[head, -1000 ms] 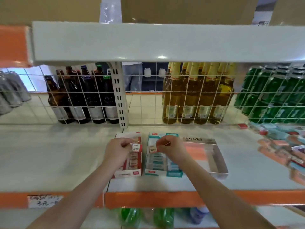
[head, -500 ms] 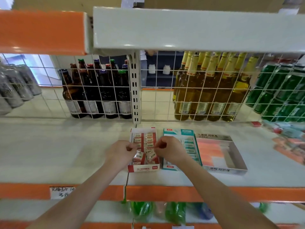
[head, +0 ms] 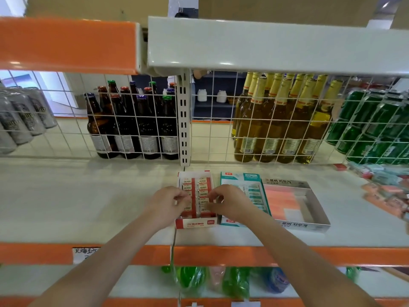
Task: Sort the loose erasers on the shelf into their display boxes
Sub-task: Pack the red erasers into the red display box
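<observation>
The head view looks down at a shelf point(head: 88, 207) where three display boxes sit side by side at centre frame. The red box point(head: 195, 223) on the left holds two rows of red-and-white erasers and looks nearly full. Both hands work over its near end: the left hand point(head: 169, 203) has its fingers curled at the left row, and the right hand point(head: 229, 201) has its fingers curled at the right row. Each seems to pinch or press a small eraser into place, though what exactly lies between the fingers is too small to tell.

Just right of it, the teal box point(head: 243, 177) shows a stack of teal-labelled erasers, partly hidden by the right hand. Beside that, the silver box point(head: 309, 226) holds pink erasers along its left side, with bare tray showing at its near right.

At the right edge of the frame a pile of loose erasers point(head: 385, 191) in teal, red and pink waits on the shelf. Judging from that pile, a good part of the sorting is left, the silver box having most room.
</observation>
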